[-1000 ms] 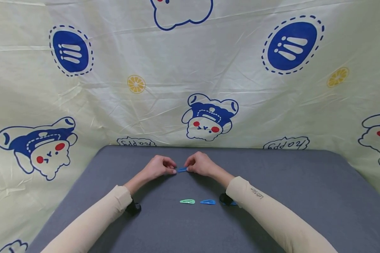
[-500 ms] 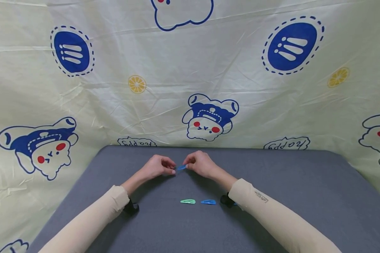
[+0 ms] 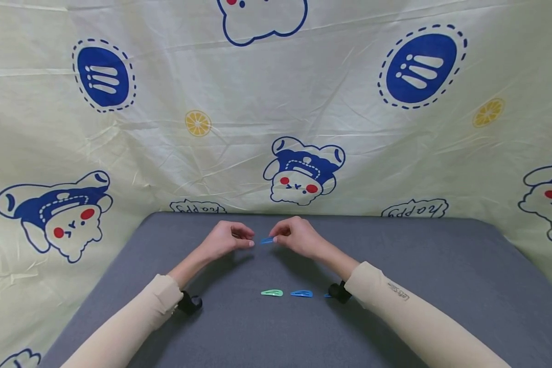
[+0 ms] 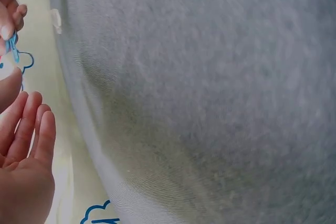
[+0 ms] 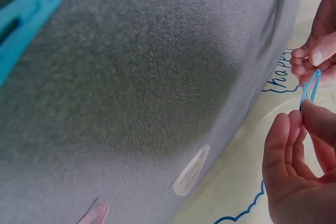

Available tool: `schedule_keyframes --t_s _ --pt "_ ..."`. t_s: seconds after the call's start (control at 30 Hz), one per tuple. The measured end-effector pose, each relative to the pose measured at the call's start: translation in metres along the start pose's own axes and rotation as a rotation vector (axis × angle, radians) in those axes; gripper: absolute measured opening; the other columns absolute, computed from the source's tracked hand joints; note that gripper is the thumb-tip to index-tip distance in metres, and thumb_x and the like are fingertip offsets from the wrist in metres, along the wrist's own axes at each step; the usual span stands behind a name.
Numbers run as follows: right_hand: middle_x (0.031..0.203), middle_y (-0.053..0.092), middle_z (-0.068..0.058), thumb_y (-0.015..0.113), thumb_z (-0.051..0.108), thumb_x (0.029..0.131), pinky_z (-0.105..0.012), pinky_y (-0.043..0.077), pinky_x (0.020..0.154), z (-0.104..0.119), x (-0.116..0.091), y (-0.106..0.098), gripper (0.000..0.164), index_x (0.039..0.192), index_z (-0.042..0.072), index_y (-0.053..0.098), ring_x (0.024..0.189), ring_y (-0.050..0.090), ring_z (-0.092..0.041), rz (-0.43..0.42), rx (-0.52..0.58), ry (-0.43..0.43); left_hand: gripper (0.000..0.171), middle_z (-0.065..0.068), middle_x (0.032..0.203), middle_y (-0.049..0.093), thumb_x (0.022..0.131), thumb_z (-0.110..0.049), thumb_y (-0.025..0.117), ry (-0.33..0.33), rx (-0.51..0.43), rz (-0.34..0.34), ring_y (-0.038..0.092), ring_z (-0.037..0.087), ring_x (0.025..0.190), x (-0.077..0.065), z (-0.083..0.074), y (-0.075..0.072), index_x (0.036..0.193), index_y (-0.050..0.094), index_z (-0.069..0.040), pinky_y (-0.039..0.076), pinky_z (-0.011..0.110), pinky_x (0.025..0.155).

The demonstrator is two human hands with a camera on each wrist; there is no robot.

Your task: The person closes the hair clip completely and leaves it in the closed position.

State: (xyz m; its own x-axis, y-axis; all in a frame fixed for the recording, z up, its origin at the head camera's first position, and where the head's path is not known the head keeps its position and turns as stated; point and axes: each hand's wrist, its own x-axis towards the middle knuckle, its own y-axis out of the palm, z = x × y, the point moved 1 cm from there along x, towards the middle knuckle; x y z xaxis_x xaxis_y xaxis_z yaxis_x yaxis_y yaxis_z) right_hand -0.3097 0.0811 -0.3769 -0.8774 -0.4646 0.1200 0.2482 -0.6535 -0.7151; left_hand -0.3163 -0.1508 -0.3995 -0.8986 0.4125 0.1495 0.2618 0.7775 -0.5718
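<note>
A blue snap hair clip (image 3: 267,240) is pinched between the thumb and fingers of my right hand (image 3: 298,237), over the far part of the table. In the right wrist view the clip (image 5: 311,88) points up from the fingertips, its two arms spread apart. My left hand (image 3: 227,239) is just left of it, with a small gap between its fingertips and the clip. Its fingers (image 4: 44,137) are extended and loose in the left wrist view, holding nothing. A green hair clip (image 3: 272,293) and another blue hair clip (image 3: 301,294) lie in a row nearer me.
One more blue clip (image 3: 327,295) is mostly covered by the right wrist's black camera (image 3: 339,293). The right wrist view also has a white clip (image 5: 191,170) and a pink clip (image 5: 95,212) on the grey cloth (image 3: 418,286). A printed curtain (image 3: 239,163) hangs behind the table.
The blue clip has risen slightly and moved away from me in the right hand, separating from the left fingertips. Both hands have shifted a little farther up the table.
</note>
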Motion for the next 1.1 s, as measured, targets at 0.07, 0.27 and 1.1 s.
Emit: schedule_keyframes --t_s 0.07,0.27,1.1 --pt "0.084 0.065 0.004 0.069 0.008 0.092 -0.03 0.049 0.069 0.001 -0.004 -0.002 0.008 0.096 0.012 0.075 0.076 0.056 -0.016 -0.007 -0.005 -0.02 0.025 0.004 0.092 0.071 0.084 -0.008 0.078 0.004 -0.004 -0.019 0.063 0.018 0.084 -0.002 -0.002 0.0 0.106 0.072 0.003 0.051 0.034 0.077" --pt "0.084 0.065 0.005 0.07 0.011 0.092 -0.03 0.05 0.07 0.003 -0.016 -0.005 0.006 0.096 0.012 0.074 0.076 0.056 -0.016 -0.023 0.007 -0.036 0.025 0.002 0.094 0.071 0.083 -0.008 0.078 -0.01 -0.003 -0.044 0.063 0.018 0.084 -0.009 -0.005 0.0 0.106 0.073 0.001 0.051 0.034 0.078" --pt "0.092 0.068 0.001 0.071 0.009 0.091 -0.032 0.053 0.071 0.015 -0.073 -0.024 0.009 0.099 0.014 0.072 0.079 0.06 -0.017 -0.171 0.123 0.004 0.019 0.002 0.099 0.072 0.085 -0.014 0.077 0.079 -0.033 -0.072 0.064 0.014 0.088 -0.036 -0.043 0.019 0.104 0.075 -0.012 0.053 0.033 0.081"
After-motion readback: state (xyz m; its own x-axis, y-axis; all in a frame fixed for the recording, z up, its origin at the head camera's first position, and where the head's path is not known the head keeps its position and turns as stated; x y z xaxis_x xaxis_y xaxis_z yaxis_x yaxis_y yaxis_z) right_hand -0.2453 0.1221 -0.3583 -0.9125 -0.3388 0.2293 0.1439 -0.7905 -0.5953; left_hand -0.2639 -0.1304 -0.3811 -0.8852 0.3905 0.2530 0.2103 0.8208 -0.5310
